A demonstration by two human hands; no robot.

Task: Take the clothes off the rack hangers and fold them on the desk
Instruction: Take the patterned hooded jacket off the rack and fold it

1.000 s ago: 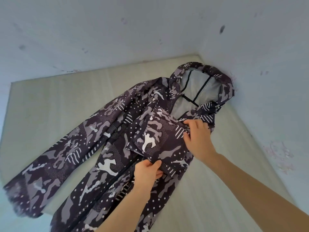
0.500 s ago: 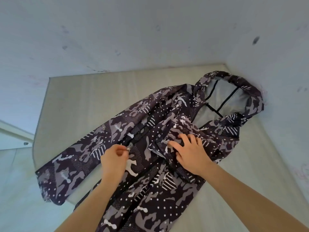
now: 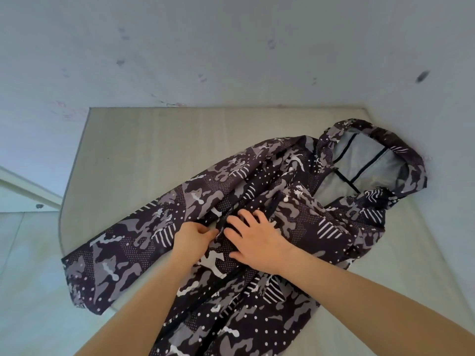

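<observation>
Jacket [image 3: 295, 214], dark camo print with white dots and stripes, lies spread front-up on the pale worktop [image 3: 159, 150], and I use the jacket as my reference for everything else. Its hood [image 3: 372, 160] is at the far right end, opened so I see the grey lining, pushed right up near the wall corner. One sleeve [image 3: 144, 227] stretches out from the jacket body toward the near left, its cuff hanging past the rounded worktop edge. The lower body of the jacket runs off toward me between my forearms and drops out of frame at the bottom. My right hand [image 3: 257, 240] rests on the jacket chest, fingers mostly straight and spread, pressing the fabric flat just beside the dark zipper line [image 3: 221, 312]; grip there is released, nothing curled around cloth. My left hand [image 3: 191, 236] sits on the jacket just left of the right hand, nearly touching it, fingers curled with thumb and fingertips pinching a bit of fabric or the zipper edge at the front opening; I cannot tell exactly which. A folded flap of the jacket front lies doubled over just beyond the right hand toward the hood. Scuffed pale-blue walls [image 3: 231, 47] rise behind and right of the jacket.
</observation>
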